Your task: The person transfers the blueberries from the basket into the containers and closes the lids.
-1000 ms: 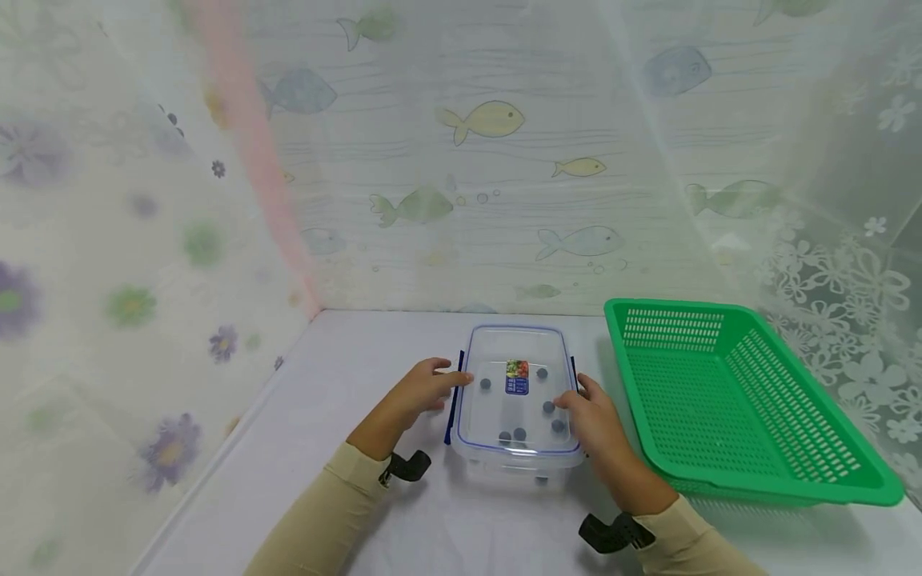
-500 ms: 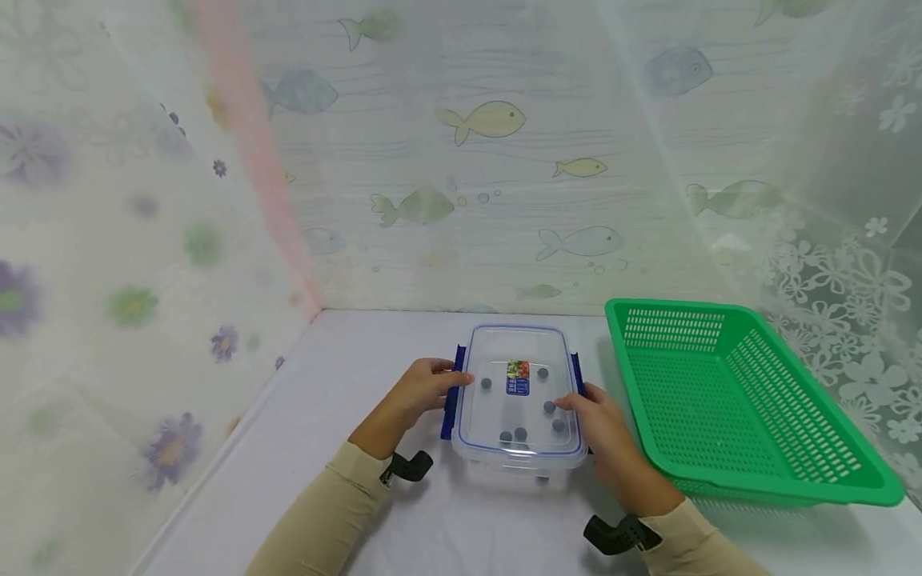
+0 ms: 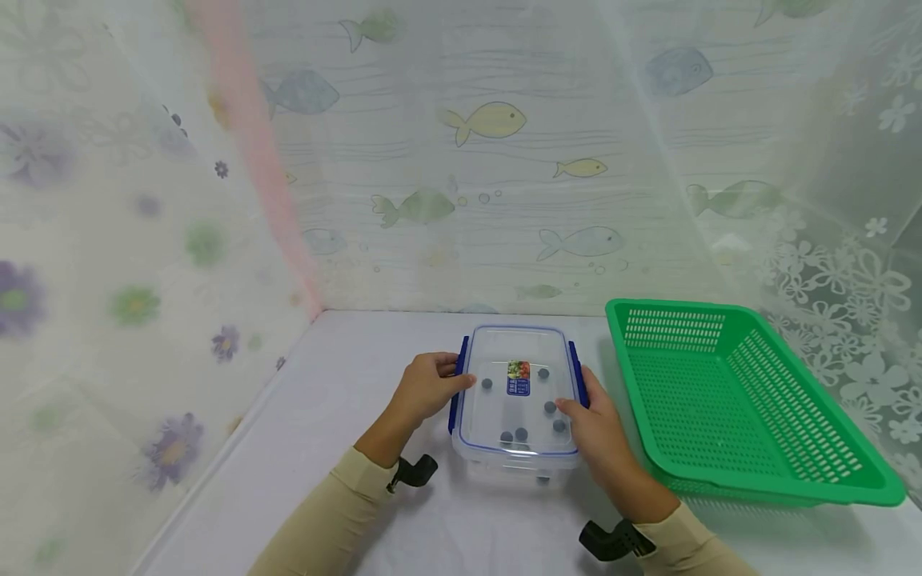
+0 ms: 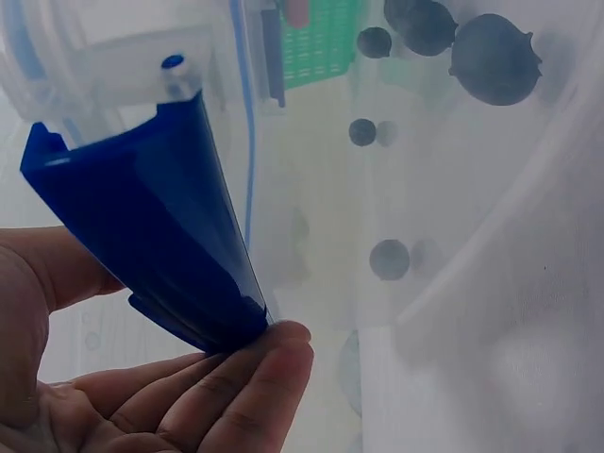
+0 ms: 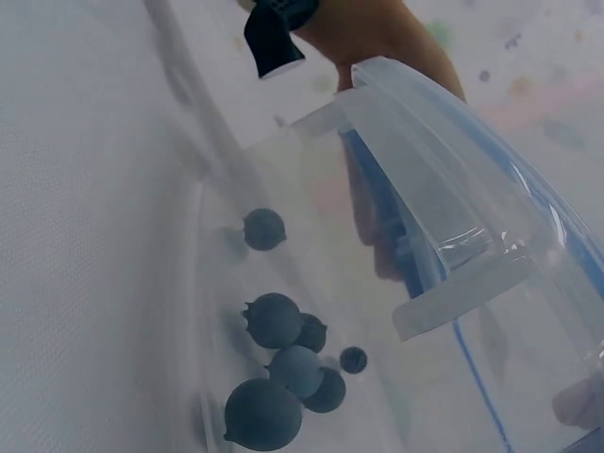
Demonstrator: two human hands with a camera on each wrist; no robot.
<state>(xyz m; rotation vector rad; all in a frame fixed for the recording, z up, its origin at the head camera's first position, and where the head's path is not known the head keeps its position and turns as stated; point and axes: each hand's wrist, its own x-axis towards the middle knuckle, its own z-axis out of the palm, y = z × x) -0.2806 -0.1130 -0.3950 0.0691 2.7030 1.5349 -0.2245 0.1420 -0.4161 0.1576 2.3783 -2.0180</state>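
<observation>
A clear plastic food container (image 3: 497,344) with a blue-edged lid stands on the white table. Several blueberries (image 5: 263,415) lie inside it. My left hand (image 3: 421,390) has its thumb on the lid's left edge and its fingers against the blue left latch (image 4: 151,208). That latch stands angled out from the side, with fingertips at its free edge in the left wrist view. At the other side, my right hand (image 3: 603,436) puts its thumb on the lid; its fingers are at the raised right latch (image 3: 579,374), partly hidden by the container.
A green slotted basket (image 3: 699,400) stands close on the right, beside my right hand. Sheer curtains (image 3: 490,200) printed with fish and flowers hang behind and at the sides. A coloured label (image 3: 518,386) shows on the container.
Both blue side latches have swung upward, with the fingers of both hands following them. The container and the basket have stayed almost in place.
</observation>
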